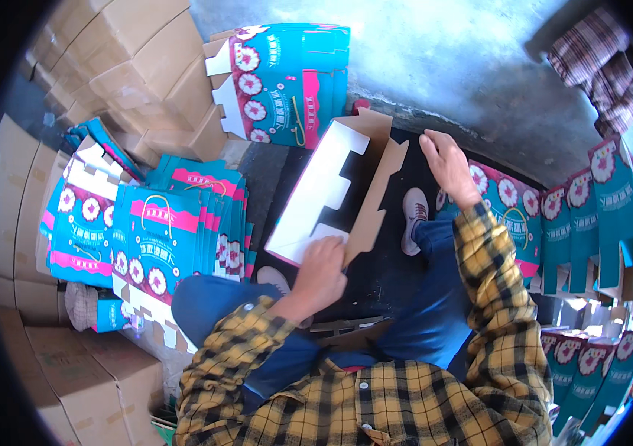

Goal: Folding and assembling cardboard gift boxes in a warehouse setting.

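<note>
A partly folded cardboard carton (pixel 313 195) stands between my knees, its notched flaps spread and the inside showing white and brown. My left hand (pixel 319 276) grips the carton's near end, with fingers over the edge beside a flap. To the right of the carton, my right hand (pixel 450 168) is raised apart from its brown flap, fingers loosely bent and partly stretched, with nothing visible in them. Beyond the carton lies a stack of flat teal-and-pink gift boxes (pixel 279 85) with a yellow cord handle.
Flat printed boxes (pixel 157 238) with cord handles are stacked by my left knee. Brown cartons (pixel 138 59) are piled at the far left, more (pixel 86 379) at the near left. Several set-up teal boxes (pixel 584 215) stand at the right. A person in plaid (pixel 591 56) is at the far right.
</note>
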The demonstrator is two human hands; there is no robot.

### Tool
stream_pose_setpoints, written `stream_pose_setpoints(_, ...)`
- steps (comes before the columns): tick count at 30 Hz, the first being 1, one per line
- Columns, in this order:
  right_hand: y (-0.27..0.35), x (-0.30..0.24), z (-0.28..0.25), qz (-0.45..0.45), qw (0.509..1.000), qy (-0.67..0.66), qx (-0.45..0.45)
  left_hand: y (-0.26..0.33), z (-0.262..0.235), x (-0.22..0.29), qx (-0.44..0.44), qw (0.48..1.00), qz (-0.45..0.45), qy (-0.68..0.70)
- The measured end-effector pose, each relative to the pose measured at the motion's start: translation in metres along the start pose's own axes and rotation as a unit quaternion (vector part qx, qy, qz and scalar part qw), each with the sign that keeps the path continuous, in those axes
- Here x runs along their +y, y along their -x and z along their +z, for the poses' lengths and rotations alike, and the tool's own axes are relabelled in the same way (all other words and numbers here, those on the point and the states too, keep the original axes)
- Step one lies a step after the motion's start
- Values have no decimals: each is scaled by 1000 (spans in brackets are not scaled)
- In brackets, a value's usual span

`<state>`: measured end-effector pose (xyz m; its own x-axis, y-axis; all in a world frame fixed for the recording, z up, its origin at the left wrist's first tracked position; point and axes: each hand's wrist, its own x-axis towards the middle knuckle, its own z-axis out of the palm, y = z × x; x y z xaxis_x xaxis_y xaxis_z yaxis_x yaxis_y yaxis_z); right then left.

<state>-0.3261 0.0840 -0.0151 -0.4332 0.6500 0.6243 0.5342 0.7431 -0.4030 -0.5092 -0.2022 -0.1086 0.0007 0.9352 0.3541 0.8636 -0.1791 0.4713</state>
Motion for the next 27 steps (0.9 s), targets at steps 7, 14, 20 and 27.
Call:
stream_pose_setpoints(7, 5, 13, 21, 225, 862, -222, -397, 27, -57, -56, -47, 997, 57, -37)
stream_pose_setpoints(14, 10, 4, 30, 227, 841, -214, -441, 11, -42, -62, 75, 986, -145, 36)
stream_pose_setpoints(20, 37, -21, 41, -16, 948, -41, -314, -1, -40, -65, 191, 968, -152, -52)
stream_pose_setpoints(27, 54, -46, 55, -254, 896, 90, -353, 6, -28, -62, -7, 992, -59, -110)
